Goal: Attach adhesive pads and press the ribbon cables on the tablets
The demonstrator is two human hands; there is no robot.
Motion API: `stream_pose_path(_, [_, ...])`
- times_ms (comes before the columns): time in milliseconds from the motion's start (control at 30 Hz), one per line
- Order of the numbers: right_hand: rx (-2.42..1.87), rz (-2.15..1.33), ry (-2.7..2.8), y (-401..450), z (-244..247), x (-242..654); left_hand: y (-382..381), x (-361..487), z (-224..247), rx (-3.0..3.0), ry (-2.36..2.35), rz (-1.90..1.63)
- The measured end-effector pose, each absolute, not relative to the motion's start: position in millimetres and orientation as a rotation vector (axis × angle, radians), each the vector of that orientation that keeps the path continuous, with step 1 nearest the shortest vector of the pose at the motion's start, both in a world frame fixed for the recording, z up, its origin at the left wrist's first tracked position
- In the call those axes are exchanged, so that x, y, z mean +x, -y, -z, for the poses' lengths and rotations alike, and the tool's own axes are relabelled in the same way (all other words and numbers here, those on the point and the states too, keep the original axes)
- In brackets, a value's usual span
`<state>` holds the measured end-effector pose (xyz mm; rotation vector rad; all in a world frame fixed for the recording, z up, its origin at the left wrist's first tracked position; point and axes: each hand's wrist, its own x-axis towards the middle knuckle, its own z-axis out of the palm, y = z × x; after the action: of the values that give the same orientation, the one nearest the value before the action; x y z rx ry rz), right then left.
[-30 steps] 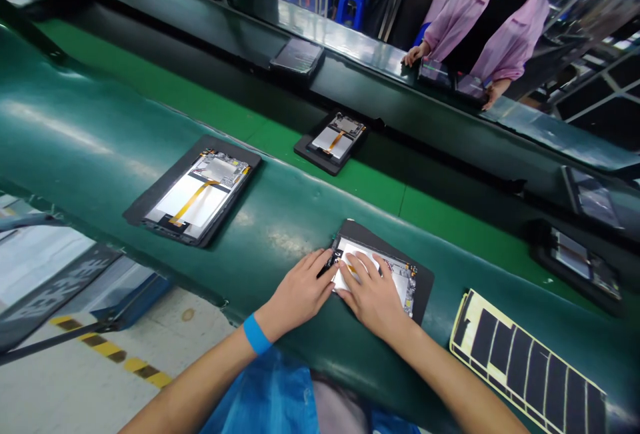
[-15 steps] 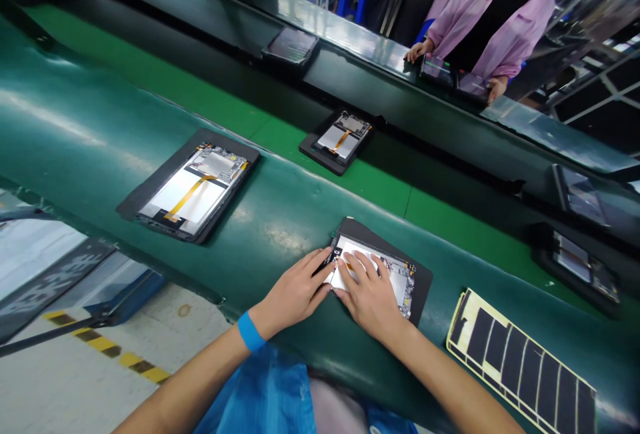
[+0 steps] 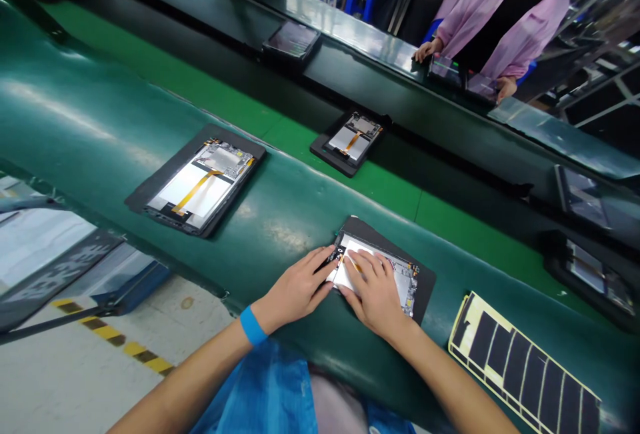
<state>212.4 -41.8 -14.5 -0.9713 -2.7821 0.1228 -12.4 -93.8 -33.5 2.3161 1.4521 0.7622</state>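
An opened tablet [image 3: 403,281], its circuit board and silvery inner parts showing, lies on a dark pad [image 3: 426,287] on the green bench before me. My right hand [image 3: 377,291] rests flat on the tablet's white middle, fingers stretched and partly spread, covering some of an orange ribbon cable. At the tablet's left end, my left hand [image 3: 300,287] touches the edge with extended fingers, the thumb apart from them. A blue band [image 3: 253,326] circles my left wrist. Whatever lies under my fingertips is hidden.
Left on the bench [image 3: 280,201] lies another opened tablet [image 3: 200,184]. At right is a yellowish sheet of black strips [image 3: 525,361]. Beyond, a green conveyor belt [image 3: 225,104] carries opened tablets [image 3: 355,141]. Across it, a person in pink sleeves [image 3: 535,27] has both hands by dark devices.
Most of the scene has shifted slightly right in the picture. My right hand's fingers lie a little closer together on the tablet; my left hand keeps its place at the tablet's end.
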Motion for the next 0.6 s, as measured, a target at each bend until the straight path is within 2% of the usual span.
stream_pose_path(367, [-0.956,-0.042,2.846,47,15,208,94,-13,36,2.319,-1.432,-0.767])
stream_pose_path(600, [-0.971,-0.28,2.742,31,3,211,92,-13,32,2.327,-1.427,-0.743])
